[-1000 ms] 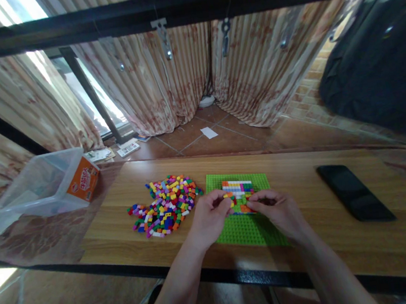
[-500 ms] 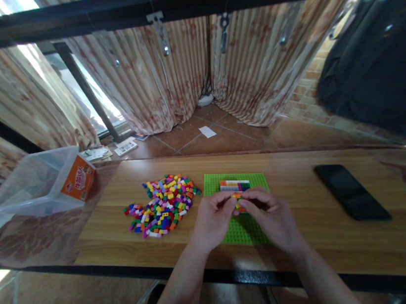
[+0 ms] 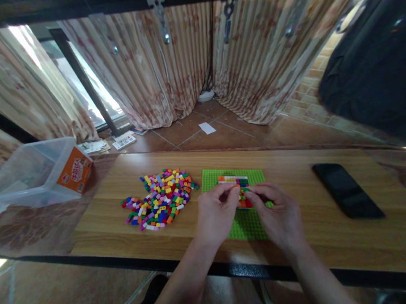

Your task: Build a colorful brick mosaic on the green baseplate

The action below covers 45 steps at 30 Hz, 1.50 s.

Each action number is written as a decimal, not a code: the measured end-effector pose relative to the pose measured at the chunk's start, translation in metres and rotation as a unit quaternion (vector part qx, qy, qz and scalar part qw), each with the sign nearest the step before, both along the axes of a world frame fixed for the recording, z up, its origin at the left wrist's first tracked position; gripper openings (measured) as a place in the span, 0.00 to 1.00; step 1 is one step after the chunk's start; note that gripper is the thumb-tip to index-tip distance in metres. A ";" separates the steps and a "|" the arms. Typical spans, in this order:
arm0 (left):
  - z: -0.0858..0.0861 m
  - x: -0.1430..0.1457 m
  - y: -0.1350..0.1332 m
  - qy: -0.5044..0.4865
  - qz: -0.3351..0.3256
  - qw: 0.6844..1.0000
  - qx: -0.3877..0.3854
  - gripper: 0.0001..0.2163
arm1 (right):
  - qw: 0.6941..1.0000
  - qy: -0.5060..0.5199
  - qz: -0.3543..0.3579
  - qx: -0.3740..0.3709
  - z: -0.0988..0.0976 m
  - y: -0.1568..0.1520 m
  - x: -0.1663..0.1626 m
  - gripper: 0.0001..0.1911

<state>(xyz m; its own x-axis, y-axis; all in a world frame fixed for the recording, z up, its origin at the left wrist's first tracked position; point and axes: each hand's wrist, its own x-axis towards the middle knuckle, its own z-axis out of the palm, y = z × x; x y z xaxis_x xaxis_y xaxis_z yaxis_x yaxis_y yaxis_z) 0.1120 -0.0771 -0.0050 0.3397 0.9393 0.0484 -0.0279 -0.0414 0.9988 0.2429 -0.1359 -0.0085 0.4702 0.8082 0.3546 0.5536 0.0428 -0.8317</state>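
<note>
Both of my hands are over a green studded baseplate (image 3: pixel 248 228) that lies on the wooden table. My left hand (image 3: pixel 217 215) is closed in a pinch, with a small orange building brick (image 3: pixel 237 186) at its fingertips. Close beside it, my right hand (image 3: pixel 280 214) pinches a small green building brick (image 3: pixel 246 190). Rows of coloured bricks (image 3: pixel 232 178) are set on the plate, white and orange at the far edge, with red and other colours nearer. My fingers hide part of these rows.
A heap of loose multicoloured bricks (image 3: pixel 168 199) lies left of the plate. A black phone (image 3: pixel 346 190) rests on the table (image 3: pixel 313 252) at the right. Beyond the table's left end stands a clear plastic box (image 3: pixel 37 176) with an orange label.
My fingertips have moved apart from a shared hold on small orange and yellow bricks. A green brick now shows at the right fingertips. The whole view has shifted slightly.
</note>
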 end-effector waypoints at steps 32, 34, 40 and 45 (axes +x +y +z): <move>0.006 -0.012 0.015 -0.042 0.023 0.994 -0.095 0.08 | 0.991 0.037 0.030 -0.128 -0.015 0.004 0.023 0.09; 0.007 -0.012 0.015 -0.041 0.021 0.994 -0.094 0.09 | 0.988 0.070 0.029 -0.133 -0.016 0.005 0.023 0.09; 0.008 -0.012 0.014 -0.033 0.019 0.994 -0.098 0.08 | 0.972 0.179 0.036 -0.148 -0.017 0.011 0.026 0.15; 0.007 -0.010 0.013 -0.024 0.018 0.995 -0.092 0.08 | 0.957 0.242 0.035 -0.158 -0.016 0.015 0.023 0.18</move>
